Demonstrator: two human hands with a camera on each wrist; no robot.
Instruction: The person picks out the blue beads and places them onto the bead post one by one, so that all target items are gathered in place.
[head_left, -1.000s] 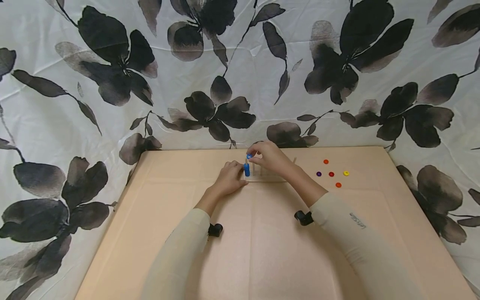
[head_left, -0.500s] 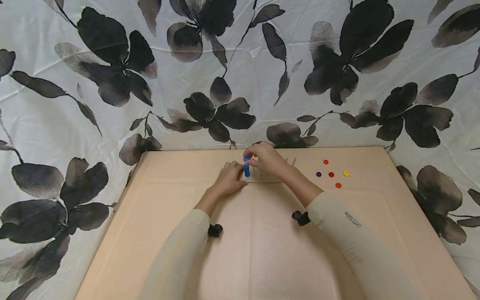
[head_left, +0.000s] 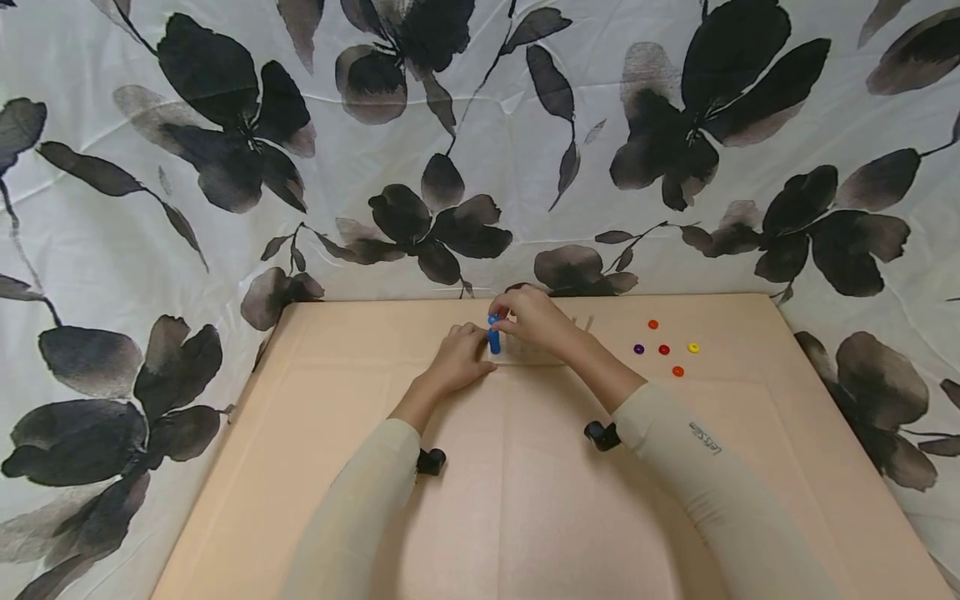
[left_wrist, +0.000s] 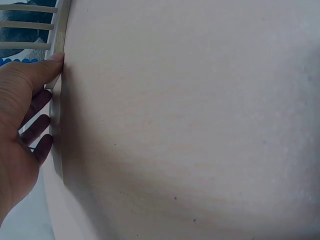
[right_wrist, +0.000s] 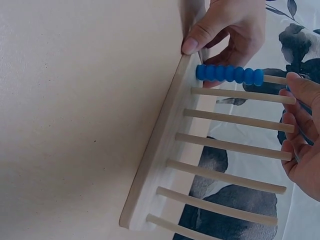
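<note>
A wooden peg stand [right_wrist: 160,145] with a row of upright pegs sits at the far side of the table. Its end peg carries a stack of blue beads [right_wrist: 227,74]. My left hand [head_left: 459,358] holds that end of the base, thumb on the front edge and fingers behind, as the left wrist view also shows. At the tip of the same peg, my right hand [head_left: 536,319] pinches another blue bead [head_left: 492,319] between thumb and finger. In the right wrist view, the fingers mostly hide this bead, and some bare peg shows below it.
Loose beads lie right of the stand: a purple one [head_left: 639,349], a red one [head_left: 663,350], a yellow one [head_left: 693,347] and orange ones [head_left: 653,324]. A floral cloth [head_left: 480,167] rises behind the table's [head_left: 555,500] far edge.
My right hand has moved slightly left, bringing the blue bead over the tip of the end peg. My left hand keeps its hold on the stand.
</note>
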